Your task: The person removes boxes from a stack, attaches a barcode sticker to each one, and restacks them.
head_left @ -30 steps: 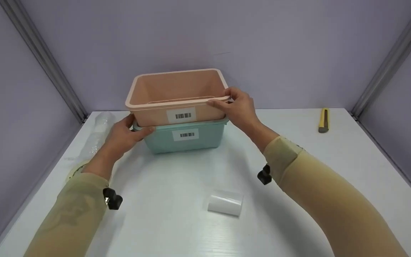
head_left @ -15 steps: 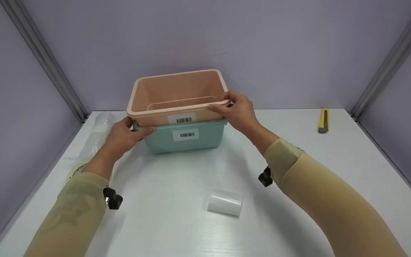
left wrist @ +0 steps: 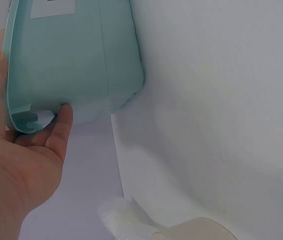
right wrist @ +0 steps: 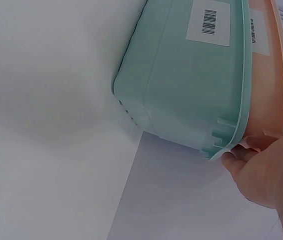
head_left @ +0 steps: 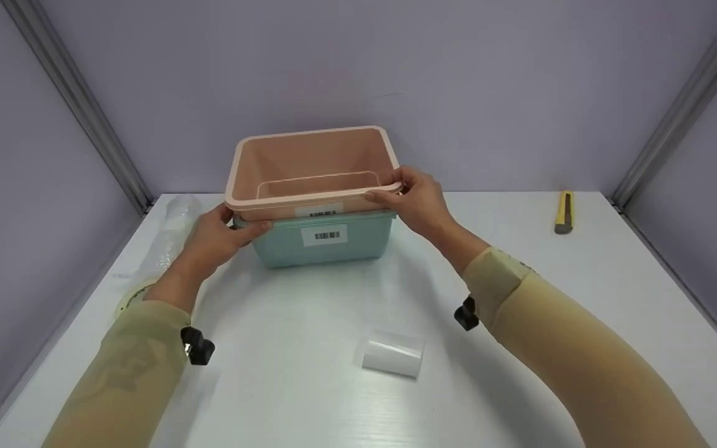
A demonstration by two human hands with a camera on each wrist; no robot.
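— Two bins, is that the count?
— Yes: one pink bin (head_left: 312, 163) nested inside one teal bin (head_left: 324, 239), on the single white desk (head_left: 309, 323). Each has one barcode label, the pink one's half sunk behind the teal rim.
— Anything in them?
— Only the pink in the teal; the pink bin's inside shows nothing else.
— And the grip?
— Right hand (head_left: 417, 202) is curled over the pink rim's near right corner, thumb on top. Left hand (head_left: 212, 239) clasps the teal bin's left rim, thumb across the front.
— Smaller things?
— One white roll (head_left: 393, 353) nearer the person than the right grip; one yellow cutter (head_left: 564, 210) far to its right.
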